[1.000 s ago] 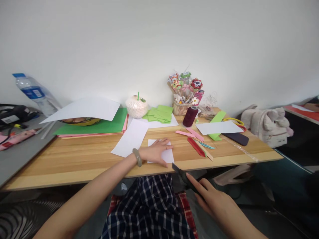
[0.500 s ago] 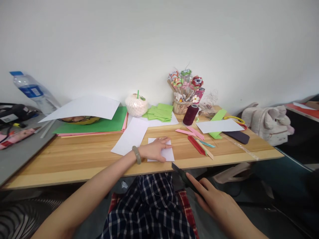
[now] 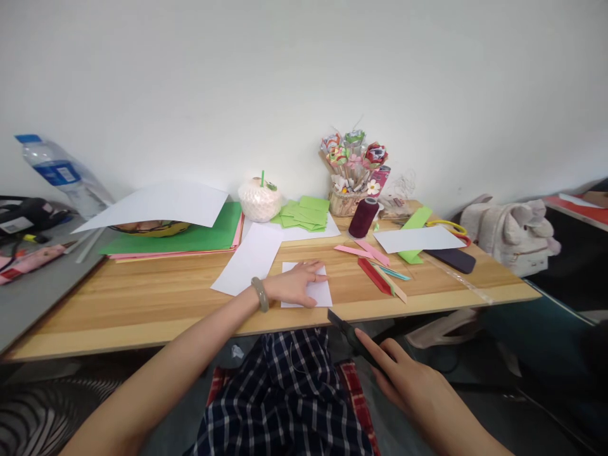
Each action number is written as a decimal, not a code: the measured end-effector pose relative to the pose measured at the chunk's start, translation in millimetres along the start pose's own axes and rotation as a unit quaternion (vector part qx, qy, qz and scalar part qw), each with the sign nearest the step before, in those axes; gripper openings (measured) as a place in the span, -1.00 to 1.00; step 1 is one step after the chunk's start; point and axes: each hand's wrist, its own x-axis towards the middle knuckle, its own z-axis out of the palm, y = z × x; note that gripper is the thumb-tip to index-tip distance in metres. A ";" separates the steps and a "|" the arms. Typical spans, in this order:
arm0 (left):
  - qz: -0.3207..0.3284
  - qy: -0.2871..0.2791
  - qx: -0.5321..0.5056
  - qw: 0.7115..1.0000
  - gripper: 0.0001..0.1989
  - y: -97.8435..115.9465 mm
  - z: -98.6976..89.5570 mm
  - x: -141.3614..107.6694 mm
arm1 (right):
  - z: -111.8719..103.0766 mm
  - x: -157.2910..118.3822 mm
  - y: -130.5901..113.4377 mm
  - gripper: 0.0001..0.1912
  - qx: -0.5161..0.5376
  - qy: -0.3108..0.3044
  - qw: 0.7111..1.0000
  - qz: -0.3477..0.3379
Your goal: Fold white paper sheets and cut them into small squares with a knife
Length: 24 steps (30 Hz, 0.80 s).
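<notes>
Okay, so: small white piece of paper (image 3: 322,293) lying flat on the wooden tabletop (image 3: 156,301), right up by the front edge. Pinned under the left hand (image 3: 294,285), palm down, fingers fanned out wide and pressing rather than gripping. Wearing a ring there, plus a greyish bangle (image 3: 259,294) at the wrist.

Over in the right hand (image 3: 401,373), a utility knife (image 3: 350,334), fingers curled snugly around the dark handle, index finger stretched along the top. Blade out, tip just beside the paper's near right corner, hard to say whether touching the wood.

Just left of the small piece, a longer white sheet (image 3: 249,261), lying at a slant. Behind, a pile of light green paper pieces (image 3: 304,215) on more white paper, next to a ball-shaped thing in white foam netting (image 3: 259,201) with a green stick poking up.

To the right, loose pink strips (image 3: 375,253) and a red strip (image 3: 374,277), then a dark maroon spool of thread (image 3: 363,218), standing near a basket of paper flowers (image 3: 348,204). Farther right, a white strip (image 3: 418,239) lying across a light green one, close to a dark phone-like slab (image 3: 451,261). Way off left, a blue-capped water bottle (image 3: 61,177), leaning.
</notes>
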 end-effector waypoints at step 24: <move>0.009 0.005 0.062 0.998 -0.38 0.8 9.4 0.3 | 2.3 9.9 -12.4 -0.50 -0.019 -0.065 0.997 0.044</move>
